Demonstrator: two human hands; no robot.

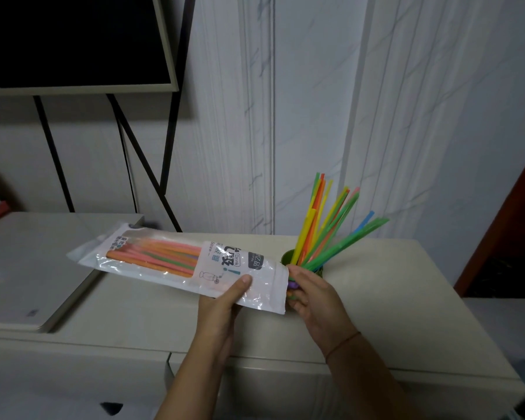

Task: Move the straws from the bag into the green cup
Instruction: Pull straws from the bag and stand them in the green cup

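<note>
Left hand (225, 301) grips the bag (179, 262), right hand (311, 294) pinches straw ends at its mouth; mid-transfer, they are next to be drawn out toward the green cup (288, 257).

Upper left: dark screen (70, 37) on black stand legs (140, 153). Lower frame: beige counter (376, 298). Left: flat white device (28, 268).

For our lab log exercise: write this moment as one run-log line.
left hand: holding straw bag | right hand: pinching straw ends at bag mouth | green cup: partly filled with straws | stage: transfer underway
</note>
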